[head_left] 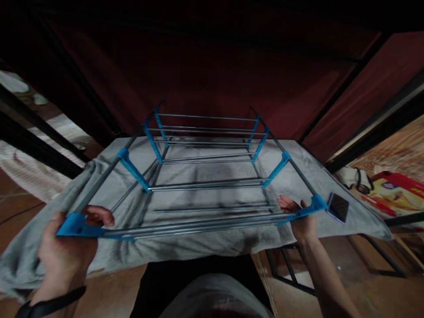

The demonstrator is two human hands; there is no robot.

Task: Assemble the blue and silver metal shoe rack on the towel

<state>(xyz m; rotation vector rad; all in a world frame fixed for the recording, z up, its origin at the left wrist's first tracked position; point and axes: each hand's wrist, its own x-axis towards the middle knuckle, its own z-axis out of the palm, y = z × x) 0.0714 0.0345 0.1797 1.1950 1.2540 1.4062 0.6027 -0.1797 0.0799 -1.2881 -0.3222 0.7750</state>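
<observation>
A rack (198, 228) of grey metal tubes and blue plastic brackets lies on a grey blanket (198, 170), its tiers running away from me. At the near left corner, my left hand (64, 256) is closed around a blue bracket (77, 226), thumb outside and fingers curled on the inner side. My right hand (303, 226) grips the near right blue bracket (314, 204) from below, its fingertips showing past the bracket. Between the hands run the nearest tubes. Just beyond them a thin metal tube (212, 209) crosses low over the blanket; whether it is attached I cannot tell.
A phone (338, 207) lies on the blanket right of the rack. Farther right are a red and yellow package (394, 192) and a pale item with a dark strap (356, 179). A dark red panel (212, 75) stands behind the rack, with dark metal posts at both sides.
</observation>
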